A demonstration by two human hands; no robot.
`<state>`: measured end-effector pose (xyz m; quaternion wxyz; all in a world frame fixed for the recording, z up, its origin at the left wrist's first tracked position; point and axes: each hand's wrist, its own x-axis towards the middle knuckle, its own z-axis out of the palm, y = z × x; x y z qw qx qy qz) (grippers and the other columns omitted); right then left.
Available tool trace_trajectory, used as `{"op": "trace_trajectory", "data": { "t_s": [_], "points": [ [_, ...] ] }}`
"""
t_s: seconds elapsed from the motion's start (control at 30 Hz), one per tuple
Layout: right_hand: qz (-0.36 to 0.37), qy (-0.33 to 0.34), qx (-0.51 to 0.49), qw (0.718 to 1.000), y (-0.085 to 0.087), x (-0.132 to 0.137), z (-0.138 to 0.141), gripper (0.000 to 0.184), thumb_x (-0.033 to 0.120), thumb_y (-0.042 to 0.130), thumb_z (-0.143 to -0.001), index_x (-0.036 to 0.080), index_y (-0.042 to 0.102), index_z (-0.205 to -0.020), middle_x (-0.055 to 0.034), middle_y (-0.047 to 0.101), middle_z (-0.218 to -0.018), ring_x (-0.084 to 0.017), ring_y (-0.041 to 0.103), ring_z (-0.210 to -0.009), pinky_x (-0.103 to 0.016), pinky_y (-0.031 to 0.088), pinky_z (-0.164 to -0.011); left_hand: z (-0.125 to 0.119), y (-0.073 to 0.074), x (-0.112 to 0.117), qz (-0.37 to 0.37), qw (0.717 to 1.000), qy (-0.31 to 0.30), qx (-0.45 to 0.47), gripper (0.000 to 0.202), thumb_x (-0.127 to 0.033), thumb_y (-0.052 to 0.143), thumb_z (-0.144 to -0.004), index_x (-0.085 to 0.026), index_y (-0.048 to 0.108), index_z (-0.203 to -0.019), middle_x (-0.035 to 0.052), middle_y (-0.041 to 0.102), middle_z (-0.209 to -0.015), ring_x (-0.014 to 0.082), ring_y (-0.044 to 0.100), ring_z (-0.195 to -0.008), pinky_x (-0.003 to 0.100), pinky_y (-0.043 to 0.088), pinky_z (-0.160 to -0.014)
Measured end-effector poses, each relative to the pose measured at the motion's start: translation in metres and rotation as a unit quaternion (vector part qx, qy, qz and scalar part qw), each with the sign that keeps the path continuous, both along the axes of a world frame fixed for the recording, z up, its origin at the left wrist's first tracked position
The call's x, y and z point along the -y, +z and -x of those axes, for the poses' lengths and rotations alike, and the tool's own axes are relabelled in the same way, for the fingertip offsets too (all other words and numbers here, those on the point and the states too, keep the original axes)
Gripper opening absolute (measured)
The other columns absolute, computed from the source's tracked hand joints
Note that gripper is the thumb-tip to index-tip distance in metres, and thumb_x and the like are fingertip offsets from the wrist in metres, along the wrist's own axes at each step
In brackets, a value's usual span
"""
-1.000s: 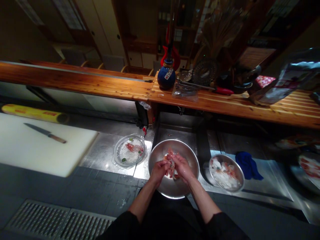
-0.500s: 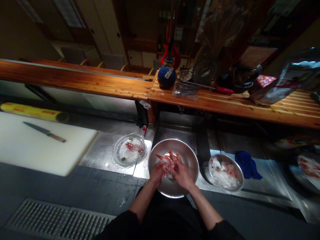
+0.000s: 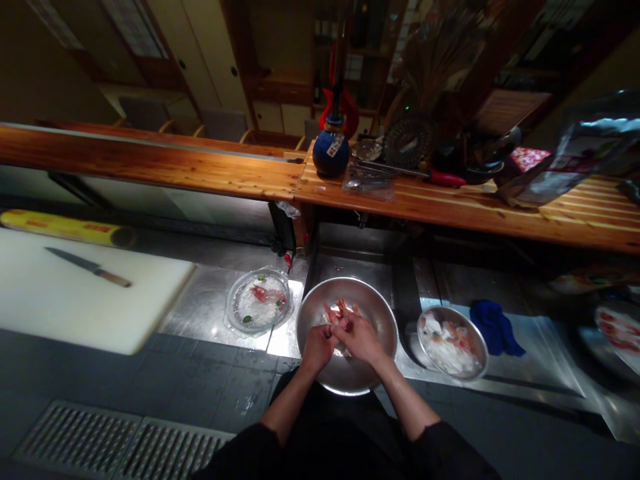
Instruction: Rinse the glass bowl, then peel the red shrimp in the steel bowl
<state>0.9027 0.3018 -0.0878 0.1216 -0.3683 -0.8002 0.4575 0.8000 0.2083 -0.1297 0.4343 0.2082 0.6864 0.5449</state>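
Over a wide steel bowl (image 3: 383, 347), my two hands meet with their fingertips pinched together. My left hand (image 3: 319, 348) is closed, its thumb and forefinger against the fingers of the other hand. My right hand (image 3: 361, 339) is also closed, knuckles up, reaching in from the right. Between them is a reddish shrimp, mostly covered by my fingers. Just beyond the fingertips, red shrimp heads and legs (image 3: 342, 308) show in the bowl. To the left stands a clear plate of ice (image 3: 255, 310) with a red shrimp and green bits on it.
A steel bowl of ice and pinkish seafood (image 3: 453, 350) stands at right, beside a blue cloth (image 3: 495, 328). On the left, a knife (image 3: 87, 265) lies on a white cutting board (image 3: 145, 293), behind it a yellow roll (image 3: 65, 227). A wooden ledge (image 3: 225, 177) runs along the back.
My hands have drawn closer together and turned, with the fingers curled in more. The red piece that pointed left beyond my fingertips no longer sticks out there.
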Motion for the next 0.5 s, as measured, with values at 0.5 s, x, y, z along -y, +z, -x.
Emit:
{"op": "trace_trajectory", "data": {
  "t_s": [0.5],
  "points": [
    [0.319, 0.000, -0.072, 0.945, 0.003, -0.023, -0.018, 0.038, 0.055, 0.052, -0.081, 0.021, 0.047, -0.065, 0.0045, 0.048, -0.053, -0.010, 0.042, -0.043, -0.025, 0.040, -0.047, 0.000, 0.014, -0.001, 0.038, 0.995, -0.070, 0.051, 0.023, -0.039, 0.067, -0.068, -0.017, 0.068, -0.062, -0.0007, 0.053, -0.049, 0.0111, 0.039, -0.043, 0.025, 0.026, -0.047]
  ]
}}
